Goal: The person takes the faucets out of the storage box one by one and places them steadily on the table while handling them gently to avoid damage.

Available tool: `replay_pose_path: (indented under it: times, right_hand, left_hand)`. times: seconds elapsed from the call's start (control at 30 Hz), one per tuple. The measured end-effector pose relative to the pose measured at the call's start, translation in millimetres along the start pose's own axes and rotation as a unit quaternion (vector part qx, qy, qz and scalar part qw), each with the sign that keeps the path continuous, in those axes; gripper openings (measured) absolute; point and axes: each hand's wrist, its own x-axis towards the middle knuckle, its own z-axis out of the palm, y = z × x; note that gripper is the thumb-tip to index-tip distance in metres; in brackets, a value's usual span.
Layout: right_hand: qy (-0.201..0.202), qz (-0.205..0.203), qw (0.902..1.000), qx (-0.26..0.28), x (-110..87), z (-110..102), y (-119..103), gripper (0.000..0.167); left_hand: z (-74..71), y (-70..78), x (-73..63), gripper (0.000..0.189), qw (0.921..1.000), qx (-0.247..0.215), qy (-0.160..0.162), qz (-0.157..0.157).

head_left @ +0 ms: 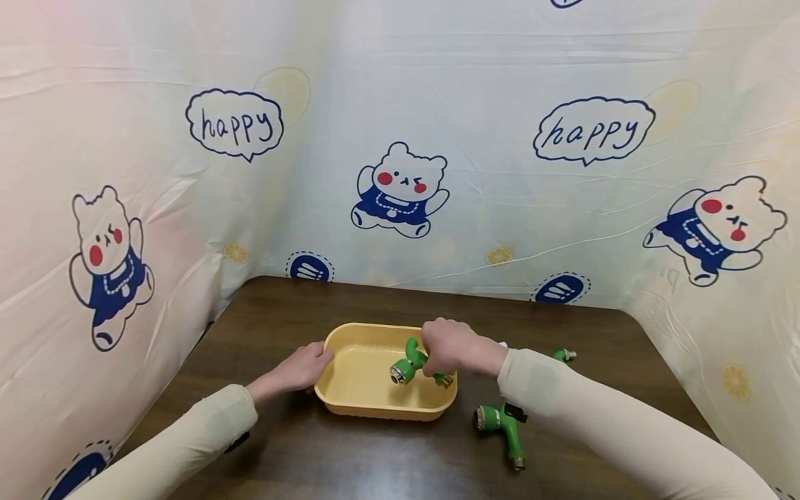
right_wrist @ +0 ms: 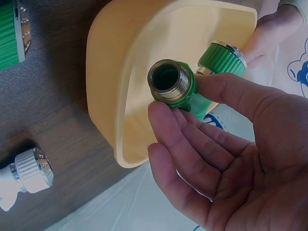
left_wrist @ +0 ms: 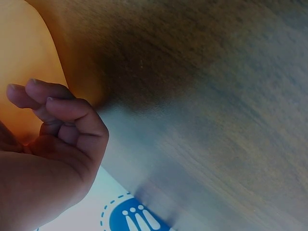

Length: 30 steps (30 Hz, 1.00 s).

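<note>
A yellow plastic tub (head_left: 350, 401) stands on the table, and my left hand (head_left: 303, 367) grips its left rim. In the left wrist view curled fingers (left_wrist: 79, 113) lie against the tub's outer wall. Over the right part of the tub, my right hand (head_left: 455, 346) pinches a green tap (head_left: 409, 364) between thumb and fingers. The right wrist view shows this tap's threaded metal end (right_wrist: 166, 79) facing the camera, with its ribbed head beyond. A second green tap (head_left: 500, 420) with a black handle lies on the table below the right forearm.
Past the right forearm, part of another green piece with a metal end (head_left: 565, 355) shows. A white tap with a chrome ribbed end (right_wrist: 31, 171) lies beside the tub. Printed curtain (head_left: 400, 278) surrounds the back and sides of the brown table (head_left: 375, 465).
</note>
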Motion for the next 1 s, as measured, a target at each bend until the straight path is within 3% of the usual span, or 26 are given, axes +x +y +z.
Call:
replay_pose_path:
  times: [1.0]
  right_hand:
    - [0.003,0.01,0.9999,-0.003,-14.0,-4.7,9.3,0.044]
  left_hand:
    - [-1.1,2.2,-2.4,0.028,0.9999,-0.009,-0.005,0.003]
